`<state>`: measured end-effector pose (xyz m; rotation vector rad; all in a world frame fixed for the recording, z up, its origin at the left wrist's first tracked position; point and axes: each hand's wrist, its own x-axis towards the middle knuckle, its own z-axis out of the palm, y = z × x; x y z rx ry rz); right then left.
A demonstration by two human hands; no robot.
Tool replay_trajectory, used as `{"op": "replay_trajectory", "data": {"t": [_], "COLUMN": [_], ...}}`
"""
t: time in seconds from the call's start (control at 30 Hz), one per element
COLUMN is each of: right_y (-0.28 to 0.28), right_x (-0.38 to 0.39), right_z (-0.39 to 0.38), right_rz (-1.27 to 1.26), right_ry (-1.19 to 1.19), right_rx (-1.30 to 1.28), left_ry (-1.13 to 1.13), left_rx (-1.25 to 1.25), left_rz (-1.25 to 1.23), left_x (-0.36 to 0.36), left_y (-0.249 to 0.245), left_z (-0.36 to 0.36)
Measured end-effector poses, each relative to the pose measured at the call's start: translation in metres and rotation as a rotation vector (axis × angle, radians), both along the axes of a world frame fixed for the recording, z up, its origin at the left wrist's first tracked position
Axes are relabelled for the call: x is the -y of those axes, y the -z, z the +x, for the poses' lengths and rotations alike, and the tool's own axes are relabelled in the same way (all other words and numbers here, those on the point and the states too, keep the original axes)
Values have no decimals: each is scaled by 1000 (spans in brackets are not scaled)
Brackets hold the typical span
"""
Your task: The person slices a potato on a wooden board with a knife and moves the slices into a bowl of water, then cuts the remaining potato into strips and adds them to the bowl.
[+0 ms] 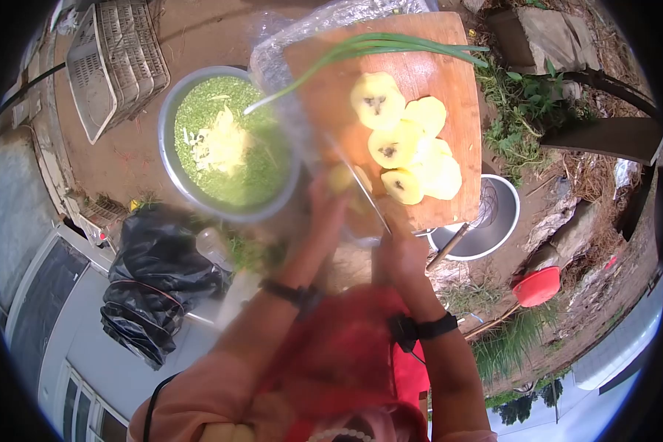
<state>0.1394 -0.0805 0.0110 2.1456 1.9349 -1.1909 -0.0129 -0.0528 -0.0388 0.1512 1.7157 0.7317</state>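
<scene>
My right hand (403, 254) is closed round the handle of a knife (357, 180), whose long blade slants up and left over the near left edge of the wooden cutting board (309, 81). Beside the blade, my left hand (327, 206), blurred, has its fingers on a yellow piece (340, 178), partly hidden. Several pale yellow rounds (396, 145), some with dark centres, lie on the board. Long spring onions (376, 46) stretch across its far side. To the left, a metal basin (171, 173) holds finely chopped greens (206, 103) with pale yellow shreds (222, 144) on top.
At right, a metal bowl (512, 214) with a whisk (488, 202) is partly under the board. A stick-like handle (449, 247) crosses its rim. A red scoop (538, 286) sits farther right. Stacked crates (129, 55) and a black plastic bag (158, 258) are at left.
</scene>
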Motion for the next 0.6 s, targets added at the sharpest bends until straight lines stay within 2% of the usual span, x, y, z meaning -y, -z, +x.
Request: {"op": "replay_trajectory", "data": {"t": [0.07,0.17,0.27,0.43,0.6], "right_y": [-16,-36,-38,-36,-28], "right_x": [8,19,32,46,47], "right_z": [2,1,6,8,6], "right_rz": [25,11,66,-75,-58], "right_ry": [15,212,235,296,285], "right_rx": [-17,-39,-14,16,22], "left_ry": [27,107,172,118,286], "left_rx": [38,45,49,12,-61], "left_rz": [-6,-10,-12,62,6], "left_x": [3,3,-3,10,6], "left_y": [-4,-5,-9,6,-4], "left_z": [-5,-9,-6,-8,-6]}}
